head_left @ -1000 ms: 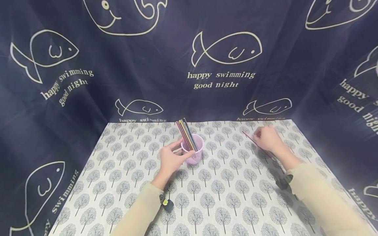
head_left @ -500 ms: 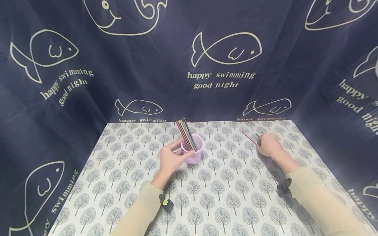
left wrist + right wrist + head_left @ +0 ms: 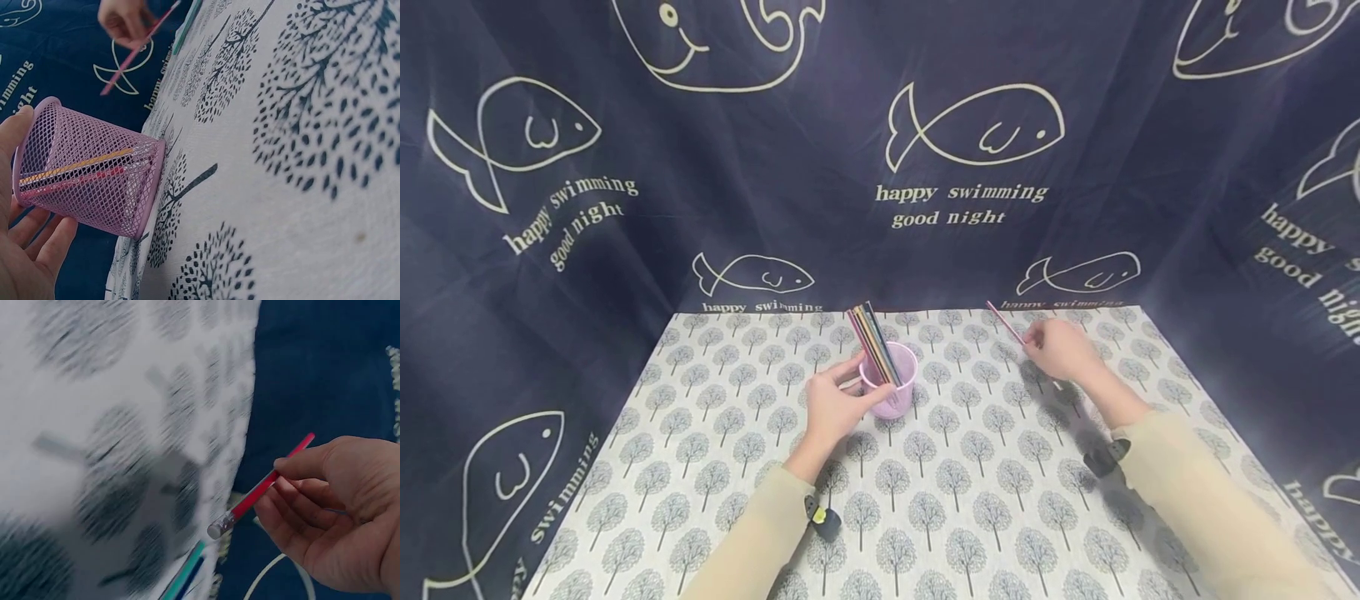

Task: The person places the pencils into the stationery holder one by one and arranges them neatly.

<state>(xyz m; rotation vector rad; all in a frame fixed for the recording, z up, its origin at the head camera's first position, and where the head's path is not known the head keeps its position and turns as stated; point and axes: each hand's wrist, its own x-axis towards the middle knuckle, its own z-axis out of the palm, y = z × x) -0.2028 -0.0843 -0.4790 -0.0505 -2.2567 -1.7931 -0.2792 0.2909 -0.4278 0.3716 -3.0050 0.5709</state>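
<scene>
My left hand (image 3: 838,404) grips a pink mesh pencil cup (image 3: 904,398) near its rim, thumb on one side and fingers on the other. Several colored pencils (image 3: 874,342) lean to the left inside the cup; through the mesh in the left wrist view, a yellow one (image 3: 94,164) shows. My right hand (image 3: 1063,350) pinches a red pencil (image 3: 253,495) between thumb and fingers, held in the air. Its metal-banded eraser end points toward the wrist camera's table side. Below it, a teal pencil (image 3: 186,572) and a dark blue pencil (image 3: 190,580) lie on the table.
A tree-patterned cloth (image 3: 955,479) covers the table. Behind and at both sides hangs a dark blue curtain (image 3: 842,167) with fish drawings, meeting the table's back edge. The cup stands left of the right hand, toward the table's back.
My right hand has first drawn back slightly, then moved up and to the left, lifting the red pencil off the table. The left hand and cup have stayed put.
</scene>
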